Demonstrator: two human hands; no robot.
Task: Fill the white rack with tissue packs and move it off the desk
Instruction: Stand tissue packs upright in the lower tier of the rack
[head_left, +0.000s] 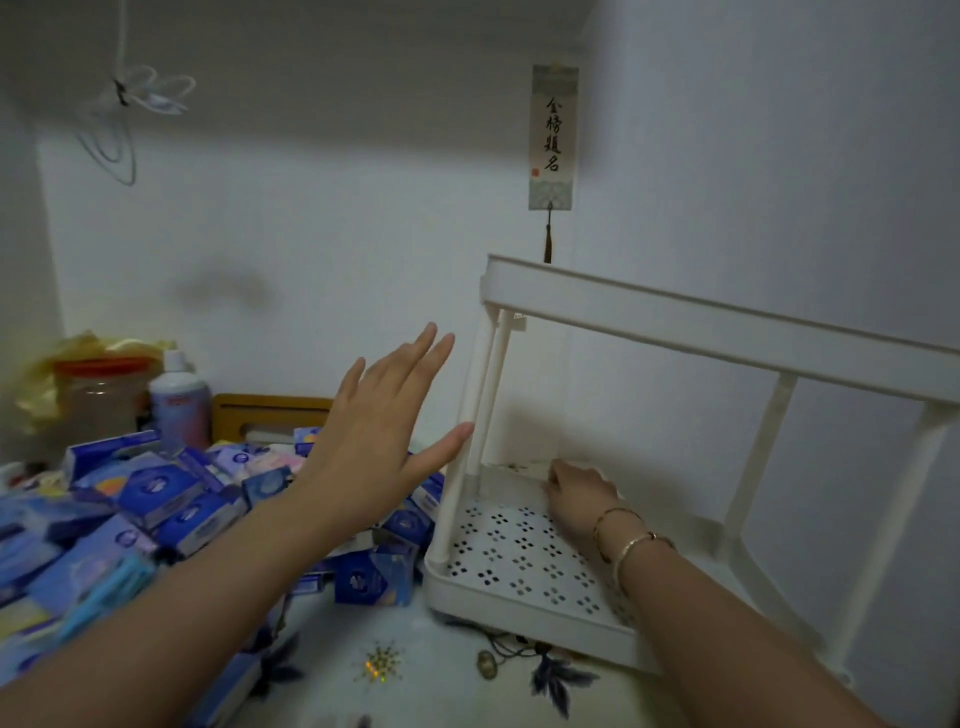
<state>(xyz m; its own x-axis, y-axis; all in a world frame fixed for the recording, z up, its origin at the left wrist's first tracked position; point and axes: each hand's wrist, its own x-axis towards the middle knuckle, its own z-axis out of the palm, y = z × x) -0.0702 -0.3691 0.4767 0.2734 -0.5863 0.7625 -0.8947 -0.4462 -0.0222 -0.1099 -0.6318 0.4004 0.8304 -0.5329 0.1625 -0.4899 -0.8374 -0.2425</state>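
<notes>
The white plastic two-tier rack, with slim posts and a perforated lower tray, stood on the desk against the pale wall and serves as the reference point for this report. Its lower tray carried no packs; the contents of the upper tier could not be seen from below. The desk covering, a pale floral-printed cloth, extended beneath and in front of the rack. Left of the rack, a loose heap of blue and purple tissue packs covered the desk, the nearest packs lying just beside the rack's lower tray. Above the rack, a narrow grey hanging scroll with black calligraphy and a dark tassel hung on the wall. Well left of the rack, behind the heap, stood a clear jar with an orange lid and a white-capped bottle. The left hand was raised just left of the rack's front-left post, fingers straight and spread, holding nothing; its thumb tip lay at or very near that post. The right hand, with thin gold bangles on the wrist, was inside the lower tier, fingers curled at the tray's back rim; whether they gripped the rim could not be determined.
</notes>
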